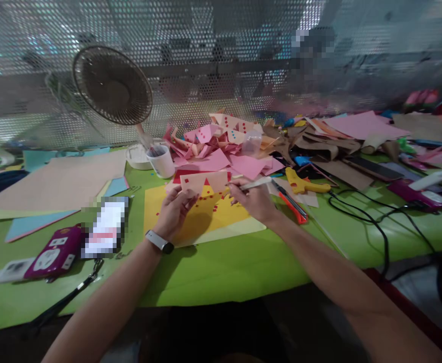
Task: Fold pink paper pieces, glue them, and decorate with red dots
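Note:
My left hand (176,206) pinches the left end of a peach paper piece (194,181) with small red squares on it. A slim whitish pen-like tool (258,182) is in my right hand (254,200), its front end hidden by the fingers near the paper's right end. Beneath both hands lies a yellow sheet (153,199) scattered with small red paper squares (215,207). To the right of my right hand are a box cutter with an orange-red handle (294,206) and a yellow glue gun (306,182).
Pink and peach paper cutouts (206,133) are heaped behind the sheet. A white cup (161,161) and a fan (113,85) stand back left. Leftward lie large paper sheets (65,176), a phone (105,227) and a purple power strip (56,252). Black cables (361,217) run across the right side.

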A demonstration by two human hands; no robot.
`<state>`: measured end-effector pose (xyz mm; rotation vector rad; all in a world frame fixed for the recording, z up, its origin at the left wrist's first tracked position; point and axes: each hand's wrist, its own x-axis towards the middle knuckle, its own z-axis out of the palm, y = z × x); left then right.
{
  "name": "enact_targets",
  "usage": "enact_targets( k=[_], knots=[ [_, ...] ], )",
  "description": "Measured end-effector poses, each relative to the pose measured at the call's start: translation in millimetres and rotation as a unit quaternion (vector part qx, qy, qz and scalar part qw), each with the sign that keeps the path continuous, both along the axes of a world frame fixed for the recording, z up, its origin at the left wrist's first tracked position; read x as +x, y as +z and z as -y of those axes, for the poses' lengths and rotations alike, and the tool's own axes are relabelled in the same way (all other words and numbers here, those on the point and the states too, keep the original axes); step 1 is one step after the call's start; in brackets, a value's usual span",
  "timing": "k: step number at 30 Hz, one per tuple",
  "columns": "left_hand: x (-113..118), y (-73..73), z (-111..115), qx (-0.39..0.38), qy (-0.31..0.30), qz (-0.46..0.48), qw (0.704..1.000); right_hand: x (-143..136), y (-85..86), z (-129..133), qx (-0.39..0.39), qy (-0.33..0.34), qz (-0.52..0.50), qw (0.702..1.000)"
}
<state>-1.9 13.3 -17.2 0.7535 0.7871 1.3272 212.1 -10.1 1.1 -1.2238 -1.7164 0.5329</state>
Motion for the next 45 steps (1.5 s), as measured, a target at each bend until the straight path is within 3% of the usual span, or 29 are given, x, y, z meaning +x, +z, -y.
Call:
enact_targets(
  k=[4, 12, 25, 39, 45],
  knots=[
    [10.4, 2.9, 17.0, -0.005, -0.037, 0.014, 0.999, -8.4, 0.1, 10.6, 0.077, 0.036, -0.076, 0.993],
    [22.4, 1.4, 34.1, -0.023, -0.103, 0.027, 0.994, -17.2, 1.1, 17.8, 0.149, 0.000, -0.049, 0.988],
    [27.5, -0.9, 39.8, -0.005, -0.121, 0.017, 0.993, -22.9, 2.7, 18.0, 0.164, -0.011, -0.041, 0.986],
    [25.1, 2.7, 39.9, -0.018, -0.131, 0.016, 0.991, -19.7, -0.3, 15.2, 0.091, 0.010, -0.123, 0.988],
    [25.8, 2.7, 39.5, -0.037, -0.128, 0.019, 0.991, -20.5, 1.4, 19.8, 0.146, 0.028, -0.077, 0.986]
  ],
)
